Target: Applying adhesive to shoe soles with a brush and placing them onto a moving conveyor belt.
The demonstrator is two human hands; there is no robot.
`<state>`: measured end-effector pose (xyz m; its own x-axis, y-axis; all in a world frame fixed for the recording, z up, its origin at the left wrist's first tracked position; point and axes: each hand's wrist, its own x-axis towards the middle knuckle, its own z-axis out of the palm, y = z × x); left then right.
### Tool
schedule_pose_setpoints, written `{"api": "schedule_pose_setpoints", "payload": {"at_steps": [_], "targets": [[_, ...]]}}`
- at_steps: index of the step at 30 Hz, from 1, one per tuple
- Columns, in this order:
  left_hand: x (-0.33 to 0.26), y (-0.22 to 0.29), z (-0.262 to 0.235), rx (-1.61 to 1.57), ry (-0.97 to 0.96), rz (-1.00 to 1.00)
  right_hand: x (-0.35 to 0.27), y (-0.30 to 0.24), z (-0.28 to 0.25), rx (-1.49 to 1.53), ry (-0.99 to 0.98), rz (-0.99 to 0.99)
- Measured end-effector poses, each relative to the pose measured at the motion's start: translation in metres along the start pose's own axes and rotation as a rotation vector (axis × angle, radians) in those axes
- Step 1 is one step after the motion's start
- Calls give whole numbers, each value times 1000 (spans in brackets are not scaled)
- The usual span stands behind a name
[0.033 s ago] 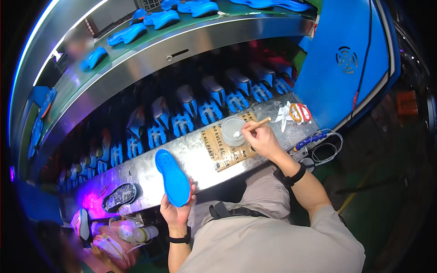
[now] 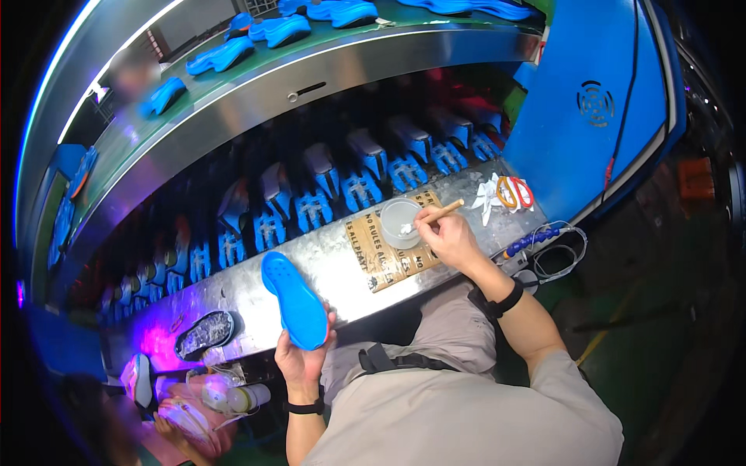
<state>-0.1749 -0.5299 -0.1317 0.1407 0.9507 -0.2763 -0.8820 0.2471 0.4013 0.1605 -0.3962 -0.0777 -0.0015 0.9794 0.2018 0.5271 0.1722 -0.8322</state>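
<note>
My left hand (image 2: 305,359) grips the heel end of a blue shoe sole (image 2: 297,299), its hollow inner side facing up and its toe end pointing away from me. The thumb and fingers close around the sole's edges, above the front edge of the metal bench. My right hand (image 2: 448,239) is closed on the wooden handle of a brush (image 2: 444,210). The brush's white tip is inside a translucent round cup (image 2: 394,210). Beneath the cup lies a flat piece of printed brown cardboard (image 2: 386,272).
The metal bench (image 2: 252,291) carries a dark shoe piece (image 2: 206,335), scissors with orange and red handles (image 2: 514,193) and white scraps (image 2: 488,200). Blue clamps (image 2: 361,190) line its back. Blue soles (image 2: 221,54) sit on a green conveyor (image 2: 291,50). Another person (image 2: 186,415) works at lower left.
The blue sole has tipped slightly in my left hand, its toe end a little farther left and up. The brush tip is still in the cup.
</note>
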Motion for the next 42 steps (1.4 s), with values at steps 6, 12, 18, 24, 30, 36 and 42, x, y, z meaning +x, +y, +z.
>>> {"api": "schedule_pose_setpoints", "payload": {"at_steps": [6,12,18,24,30,36,42], "targets": [[0,12,29,471,-91,177,-9,-14,0,232,103,-31],[-3,12,54,489,-88,136,-46,-42,30,398,-100,-46],[-8,7,63,597,-96,80,-49,-61,60,485,-263,-185],[-7,5,67,570,-170,23,-35,-69,69,439,-253,-247],[-7,4,70,599,-217,-23,-32,-65,68,358,-161,-340],[-2,8,70,607,-235,-23,-43,-63,63,275,-184,-423],[-1,10,69,569,-203,-34,-55,-62,56,302,-280,-344]]}}
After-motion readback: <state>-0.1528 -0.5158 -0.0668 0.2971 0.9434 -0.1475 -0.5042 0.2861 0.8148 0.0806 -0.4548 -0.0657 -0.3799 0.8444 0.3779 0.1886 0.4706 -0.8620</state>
